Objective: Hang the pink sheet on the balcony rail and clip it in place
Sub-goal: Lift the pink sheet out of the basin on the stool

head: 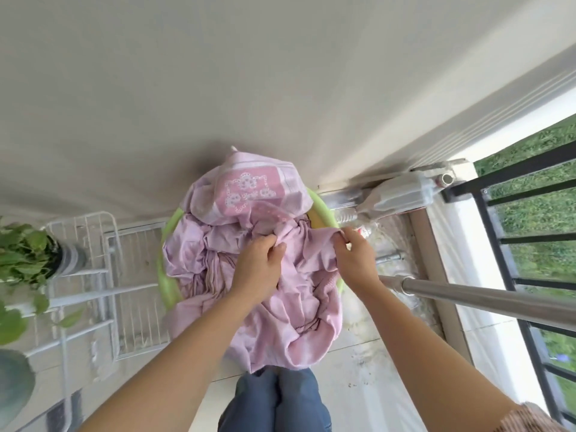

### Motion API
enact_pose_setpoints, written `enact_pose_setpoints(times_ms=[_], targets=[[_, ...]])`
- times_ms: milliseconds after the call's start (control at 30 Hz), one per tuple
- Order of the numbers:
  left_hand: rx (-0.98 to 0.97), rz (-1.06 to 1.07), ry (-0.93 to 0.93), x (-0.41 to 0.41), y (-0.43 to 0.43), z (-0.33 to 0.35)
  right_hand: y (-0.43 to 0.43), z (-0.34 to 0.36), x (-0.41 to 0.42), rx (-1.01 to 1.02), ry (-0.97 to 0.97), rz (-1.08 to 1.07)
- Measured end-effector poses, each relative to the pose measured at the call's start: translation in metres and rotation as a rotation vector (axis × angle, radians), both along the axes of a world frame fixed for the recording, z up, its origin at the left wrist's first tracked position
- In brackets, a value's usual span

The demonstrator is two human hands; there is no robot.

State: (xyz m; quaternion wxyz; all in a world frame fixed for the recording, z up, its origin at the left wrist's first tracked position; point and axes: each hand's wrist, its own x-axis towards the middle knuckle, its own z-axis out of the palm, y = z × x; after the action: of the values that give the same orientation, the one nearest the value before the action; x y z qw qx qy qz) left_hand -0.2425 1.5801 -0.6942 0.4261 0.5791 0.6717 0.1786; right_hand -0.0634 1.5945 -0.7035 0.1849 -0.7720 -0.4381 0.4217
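Pink sheet (249,294) heaped in green basin (166,285) on balcony floor. Fabric fold gripped by left hand (260,263); edge pinched by right hand (355,254). Steel rail (486,296) nearby at right.

Both bare arms reach forward and down. The left hand (261,263) is curled knuckles-up, fingers bunched closed on the pink sheet (249,275) — the right hand (353,251) pinches a fold of it between thumb and fingertips.

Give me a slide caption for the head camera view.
Both hands, left and right, grip the crumpled pink sheet heaped in a round green plastic basin.
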Motion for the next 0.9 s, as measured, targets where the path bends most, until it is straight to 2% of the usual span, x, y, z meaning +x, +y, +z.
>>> enact_pose_setpoints(times_ms=[133, 300, 400, 467, 600, 700, 833, 900], targets=[[-0.013, 0.113, -0.134, -0.008, -0.003, 0.057, -0.004, 0.066, 0.006, -0.004, 0.254, -0.142], [-0.045, 0.234, -0.209, -0.022, -0.002, 0.114, -0.004, 0.160, 0.003, 0.144, 0.372, -0.199], [-0.264, 0.198, -0.228, -0.025, -0.011, 0.149, -0.005, 0.215, 0.004, 0.223, 0.422, -0.176], [-0.341, 0.161, -0.266, -0.021, -0.029, 0.168, -0.009, 0.246, 0.003, 0.250, 0.456, -0.132], [-0.184, -0.034, -0.442, -0.001, -0.070, 0.213, -0.017, 0.300, -0.008, 0.205, 0.644, -0.042], [0.020, -0.096, -0.403, 0.015, -0.079, 0.233, -0.020, 0.333, -0.023, 0.191, 0.717, 0.093], [0.128, 0.179, -0.289, 0.007, -0.074, 0.253, -0.026, 0.354, -0.031, 0.166, 0.800, 0.240], [0.087, 0.347, -0.343, -0.010, -0.074, 0.263, -0.029, 0.359, -0.028, 0.118, 0.899, 0.267]])
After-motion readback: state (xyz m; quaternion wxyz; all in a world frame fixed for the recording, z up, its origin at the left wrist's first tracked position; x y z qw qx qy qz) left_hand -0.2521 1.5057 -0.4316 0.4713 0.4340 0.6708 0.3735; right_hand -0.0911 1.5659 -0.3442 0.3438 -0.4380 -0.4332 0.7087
